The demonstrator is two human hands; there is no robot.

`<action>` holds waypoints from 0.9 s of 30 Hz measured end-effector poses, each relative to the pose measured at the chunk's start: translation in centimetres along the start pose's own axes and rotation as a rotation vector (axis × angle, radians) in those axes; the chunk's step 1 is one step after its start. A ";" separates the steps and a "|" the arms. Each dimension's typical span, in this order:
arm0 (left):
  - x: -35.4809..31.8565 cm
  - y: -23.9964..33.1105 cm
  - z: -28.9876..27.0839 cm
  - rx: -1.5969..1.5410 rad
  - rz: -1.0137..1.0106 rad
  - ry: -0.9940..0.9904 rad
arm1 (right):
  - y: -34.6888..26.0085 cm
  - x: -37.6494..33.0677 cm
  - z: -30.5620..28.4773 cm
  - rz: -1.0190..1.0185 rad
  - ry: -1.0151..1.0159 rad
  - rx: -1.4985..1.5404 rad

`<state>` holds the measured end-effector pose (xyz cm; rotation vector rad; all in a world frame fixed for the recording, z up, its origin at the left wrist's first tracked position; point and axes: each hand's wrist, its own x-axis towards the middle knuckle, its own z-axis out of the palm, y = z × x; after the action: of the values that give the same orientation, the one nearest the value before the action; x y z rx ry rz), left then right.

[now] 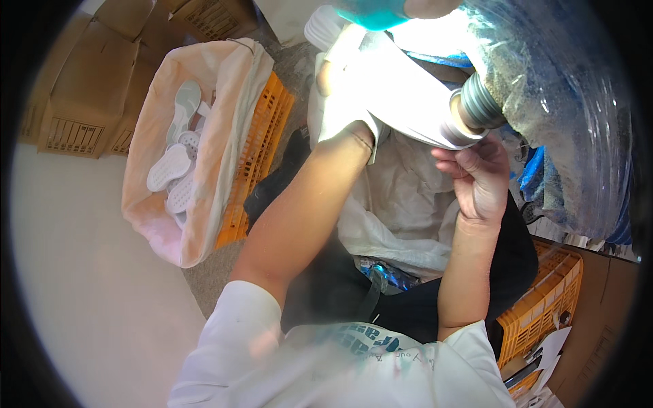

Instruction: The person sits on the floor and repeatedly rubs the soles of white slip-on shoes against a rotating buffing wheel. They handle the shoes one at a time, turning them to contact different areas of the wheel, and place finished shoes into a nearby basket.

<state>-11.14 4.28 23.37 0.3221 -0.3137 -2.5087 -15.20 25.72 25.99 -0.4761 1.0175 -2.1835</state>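
Strong light washes out a long white piece [415, 95], shaped like a shoe sole with a raised rim at its rounded end. My left hand [343, 85] is at its far-left side, with a white covering and a dark band at the wrist. Glare hides most of those fingers. My right hand [483, 173] is closed, with thumb and curled fingers at the rounded end. Against that end stands a grey ribbed cylinder [481, 102]. More white soles [169, 168] lie in a cloth-lined orange basket [262, 153] to the left, with a grey one [185, 109] among them.
Cardboard boxes [85, 95] stand at the far left. Dusty clear plastic sheeting [571, 115] hangs at the right, and a teal rounded thing [371, 15] shows at the top. A whitish cloth [401, 204] lies below my hands. Another orange crate [544, 292] stands at the lower right.
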 end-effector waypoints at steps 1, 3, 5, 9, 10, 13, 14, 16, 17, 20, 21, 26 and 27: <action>0.1 0.1 0.0 -0.008 0.001 0.007 | 0.1 0.0 0.3 -0.012 -0.019 0.007; -0.1 0.1 -0.1 -0.029 -0.018 0.019 | 0.4 -0.3 1.0 -0.026 0.044 -0.041; -1.1 0.0 -0.7 -0.020 -0.058 -0.030 | 1.1 -1.0 1.6 -0.060 0.090 -0.045; -4.8 -0.4 -3.0 -0.053 -0.100 -0.008 | 2.2 -4.7 2.3 -0.042 0.050 -0.217; -5.6 -0.5 -3.6 -0.065 -0.108 -0.001 | 2.0 -6.6 2.4 0.024 0.137 -0.369; -6.7 0.1 -4.5 -0.086 -0.151 -0.036 | 0.9 -11.2 1.4 0.065 0.243 -0.503; -6.6 0.1 -4.4 -0.103 -0.169 -0.071 | 0.1 -12.5 0.7 0.039 0.255 -0.502; -6.3 -0.4 -3.7 -0.132 -0.212 -0.142 | -2.1 -15.0 -0.8 0.025 0.326 -0.526; -6.2 -1.2 -3.0 -0.152 -0.237 -0.185 | -3.5 -15.9 -1.5 0.038 0.338 -0.530; -6.7 -5.0 -0.8 -0.086 -0.230 -0.308 | -6.9 -18.2 -3.3 -0.001 0.459 -0.550; -7.1 -6.1 -0.2 -0.048 -0.217 -0.338 | -7.7 -18.6 -3.8 -0.005 0.466 -0.530; -7.6 -6.8 1.0 -0.009 -0.173 -0.315 | -7.6 -17.7 -4.6 0.008 0.493 -0.482; -7.3 -6.4 1.0 -0.015 -0.168 -0.303 | -7.0 -16.9 -4.2 0.004 0.507 -0.482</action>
<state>-8.88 13.77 23.60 -0.0427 -0.4011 -2.7250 -8.54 43.17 28.08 -0.1197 1.8335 -2.0924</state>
